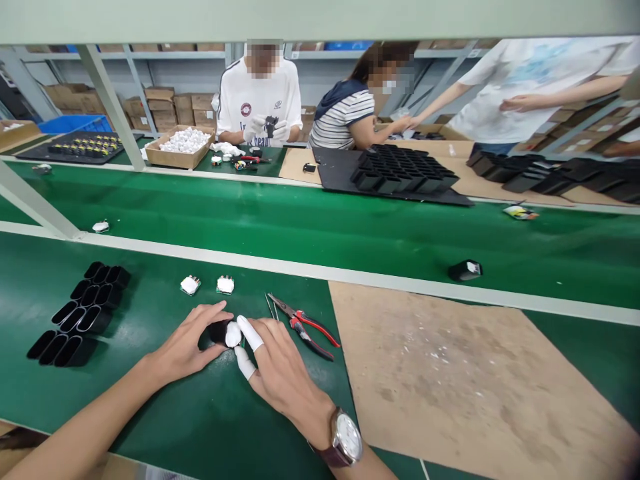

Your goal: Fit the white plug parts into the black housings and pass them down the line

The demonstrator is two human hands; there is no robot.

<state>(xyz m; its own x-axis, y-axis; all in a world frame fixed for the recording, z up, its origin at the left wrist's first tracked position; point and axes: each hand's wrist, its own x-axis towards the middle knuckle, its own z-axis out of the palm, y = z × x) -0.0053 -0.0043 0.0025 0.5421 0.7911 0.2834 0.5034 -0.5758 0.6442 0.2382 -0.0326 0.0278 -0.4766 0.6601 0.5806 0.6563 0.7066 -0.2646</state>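
Note:
My left hand (193,343) grips a black plastic housing (218,331) between thumb and fingers, low over the green bench. At the housing's right-hand end, my right hand (273,353) pinches a small circuit board with a white pad (233,335), using thumb and index finger in white finger cots. How far the board sits inside the housing I cannot tell. Two similar padded boards, one at left (190,285) and another (225,285), lie just beyond my hands. Red-and-black long-nose pliers (305,325) and tweezers (271,305) rest right of them.
Several open black housings (83,313) stand in rows at left. A stained cardboard sheet (450,373) covers the bench at right. Beyond a pale rail, a green conveyor belt (280,227) carries a black housing (466,270) and loose boards. Three co-workers are across it.

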